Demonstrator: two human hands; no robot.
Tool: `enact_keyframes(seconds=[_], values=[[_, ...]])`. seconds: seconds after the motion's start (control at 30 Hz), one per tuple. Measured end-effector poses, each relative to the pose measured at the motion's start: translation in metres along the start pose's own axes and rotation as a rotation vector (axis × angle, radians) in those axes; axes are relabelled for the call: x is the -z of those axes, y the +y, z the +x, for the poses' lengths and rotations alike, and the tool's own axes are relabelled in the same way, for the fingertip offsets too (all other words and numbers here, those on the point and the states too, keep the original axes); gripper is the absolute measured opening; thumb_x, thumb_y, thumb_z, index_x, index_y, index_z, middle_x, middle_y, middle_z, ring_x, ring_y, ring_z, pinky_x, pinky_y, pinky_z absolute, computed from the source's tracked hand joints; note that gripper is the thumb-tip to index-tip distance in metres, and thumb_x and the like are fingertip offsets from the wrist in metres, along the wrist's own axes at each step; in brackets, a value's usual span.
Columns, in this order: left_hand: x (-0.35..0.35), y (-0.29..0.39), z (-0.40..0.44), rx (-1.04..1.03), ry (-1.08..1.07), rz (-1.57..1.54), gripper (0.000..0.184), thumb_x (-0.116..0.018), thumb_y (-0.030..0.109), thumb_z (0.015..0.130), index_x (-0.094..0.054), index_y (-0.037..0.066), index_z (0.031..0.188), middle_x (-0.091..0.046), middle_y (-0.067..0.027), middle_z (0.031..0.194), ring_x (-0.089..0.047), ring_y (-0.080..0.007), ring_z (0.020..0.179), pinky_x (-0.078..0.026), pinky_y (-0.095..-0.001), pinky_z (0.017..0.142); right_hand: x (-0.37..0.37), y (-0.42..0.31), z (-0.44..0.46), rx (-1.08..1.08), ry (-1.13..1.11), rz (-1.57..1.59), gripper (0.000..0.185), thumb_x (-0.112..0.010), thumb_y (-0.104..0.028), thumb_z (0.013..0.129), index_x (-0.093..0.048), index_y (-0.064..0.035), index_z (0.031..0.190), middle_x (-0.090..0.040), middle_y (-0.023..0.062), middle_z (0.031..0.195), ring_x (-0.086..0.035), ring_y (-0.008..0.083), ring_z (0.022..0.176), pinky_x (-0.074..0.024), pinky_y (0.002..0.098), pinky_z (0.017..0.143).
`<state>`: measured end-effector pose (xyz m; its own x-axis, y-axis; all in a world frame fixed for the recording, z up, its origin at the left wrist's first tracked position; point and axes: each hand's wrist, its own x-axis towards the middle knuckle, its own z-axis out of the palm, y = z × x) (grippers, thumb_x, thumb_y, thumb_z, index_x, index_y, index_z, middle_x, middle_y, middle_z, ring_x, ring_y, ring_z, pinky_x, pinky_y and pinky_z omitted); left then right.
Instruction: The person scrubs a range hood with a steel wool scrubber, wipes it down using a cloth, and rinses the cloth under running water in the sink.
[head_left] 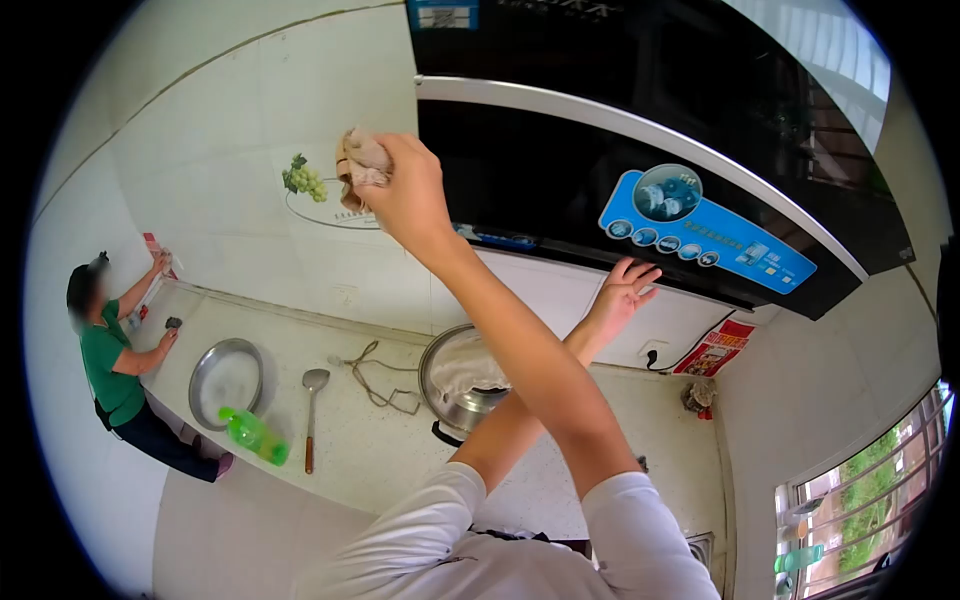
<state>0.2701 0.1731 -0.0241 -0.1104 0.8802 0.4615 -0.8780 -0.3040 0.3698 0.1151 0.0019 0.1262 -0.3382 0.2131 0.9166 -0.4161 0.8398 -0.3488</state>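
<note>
My forearms cross in front of me. My right hand (408,190), reaching up to the left, is closed around a crumpled beige cloth (365,160) near the left edge of the black range hood (540,160). Behind the cloth, the tiled wall carries a green grape decoration (304,180). Over on the right, my left hand (620,300) has its fingers spread at the lower edge of the hood, below a blue sticker (640,205). I cannot tell how firmly it touches.
Below my arms, a lidded metal pot (440,375) stands on the counter (340,440). To its left lie a cord (375,375), a spatula (314,410), a green bottle (255,435) and a metal basin (195,385). A person in green (108,350) works at the far left.
</note>
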Motion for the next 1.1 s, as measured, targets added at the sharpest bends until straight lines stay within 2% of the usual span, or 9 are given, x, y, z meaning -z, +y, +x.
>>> enact_keyframes(seconds=[0.2,0.27,0.37,0.43,0.5,0.67,0.9,1.0,1.1], values=[[0.051,0.068,-0.102,0.577,-0.174,0.723,0.06,-0.054,0.023,0.088,-0.027,0.014,0.141,-0.043,-0.0079,0.134,-0.047,-0.0171,0.115,-0.04,-0.0337,0.095,0.064,-0.022,-0.056,-0.556,-0.121,0.693,0.035,-0.049,0.002,0.074,-0.055,0.0006,0.108,-0.059,0.0058,0.098,-0.056,0.0134,0.089,-0.0464,0.0253,0.079],[0.03,0.096,-0.163,0.495,0.238,0.907,0.036,-0.051,0.021,0.091,-0.049,0.003,0.122,-0.057,-0.0072,0.108,-0.059,-0.0153,0.089,-0.048,-0.0259,0.079,0.092,-0.038,-0.074,-0.721,-0.032,0.772,0.037,-0.046,0.001,0.077,-0.051,0.0014,0.113,-0.059,0.0079,0.103,-0.057,0.0146,0.094,-0.0464,0.026,0.082],[-0.023,0.146,-0.218,0.152,0.763,1.047,0.025,-0.046,0.012,0.09,-0.055,-0.001,0.109,-0.06,-0.0076,0.098,-0.059,-0.0148,0.09,-0.048,-0.0257,0.076,0.112,-0.032,-0.108,-0.854,0.1,0.783,0.037,-0.047,0.001,0.08,-0.049,0.0018,0.117,-0.059,0.0092,0.105,-0.057,0.0152,0.096,-0.0466,0.0272,0.085],[-0.016,0.158,-0.241,-0.653,0.565,1.095,0.029,-0.044,0.011,0.088,-0.053,-0.002,0.113,-0.059,-0.0112,0.107,-0.057,-0.0187,0.099,-0.046,-0.028,0.082,0.113,-0.027,-0.135,-0.743,0.098,0.593,0.032,-0.053,0.0,0.077,-0.05,0.0006,0.11,-0.059,0.0049,0.097,-0.055,0.0095,0.086,-0.0455,0.0233,0.077],[-0.042,0.16,-0.238,-0.848,0.509,1.255,0.044,-0.051,0.015,0.085,-0.045,-0.003,0.124,-0.052,-0.0154,0.122,-0.05,-0.0235,0.113,-0.041,-0.033,0.092,0.107,-0.032,-0.153,-0.774,0.101,0.547,0.033,-0.053,0.0,0.078,-0.049,0.0013,0.11,-0.058,0.0051,0.097,-0.054,0.0099,0.089,-0.0443,0.0235,0.079],[-0.039,0.132,-0.24,-0.67,0.354,1.211,0.082,-0.069,0.016,0.075,-0.023,-0.002,0.14,-0.035,-0.0169,0.138,-0.039,-0.0256,0.125,-0.033,-0.0356,0.103,0.091,-0.038,-0.181,-0.847,-0.107,0.684,0.048,-0.053,-0.002,0.08,-0.041,0.0005,0.126,-0.053,0.0086,0.114,-0.051,0.0129,0.102,-0.0416,0.0241,0.087],[-0.04,0.137,-0.244,-0.57,0.556,1.146,0.059,-0.051,0.0,0.081,-0.031,-0.005,0.136,-0.044,-0.0176,0.132,-0.047,-0.0213,0.118,-0.038,-0.0302,0.098,0.096,-0.037,-0.192,-1.035,-0.084,0.705,0.047,-0.05,-0.01,0.084,-0.043,-0.0006,0.13,-0.057,0.0072,0.11,-0.053,0.0126,0.099,-0.0425,0.0246,0.087],[-0.032,0.141,-0.251,-0.57,0.639,1.017,0.047,-0.038,0.008,0.087,-0.039,-0.006,0.132,-0.046,-0.0165,0.131,-0.048,-0.0214,0.117,-0.039,-0.0298,0.098,0.081,-0.032,-0.202,-0.83,-0.122,0.447,0.037,-0.05,-0.009,0.086,-0.05,0.0001,0.122,-0.06,0.0063,0.102,-0.056,0.0103,0.092,-0.0456,0.0232,0.081],[-0.004,0.149,-0.273,-0.546,0.646,0.748,0.047,-0.035,0.022,0.091,-0.042,-0.002,0.131,-0.049,-0.0138,0.128,-0.048,-0.0227,0.117,-0.04,-0.0349,0.098,0.08,-0.022,-0.207,-1.052,0.134,0.606,0.029,-0.048,-0.008,0.087,-0.055,0.0,0.114,-0.06,0.0059,0.096,-0.057,0.0099,0.082,-0.049,0.024,0.068]])
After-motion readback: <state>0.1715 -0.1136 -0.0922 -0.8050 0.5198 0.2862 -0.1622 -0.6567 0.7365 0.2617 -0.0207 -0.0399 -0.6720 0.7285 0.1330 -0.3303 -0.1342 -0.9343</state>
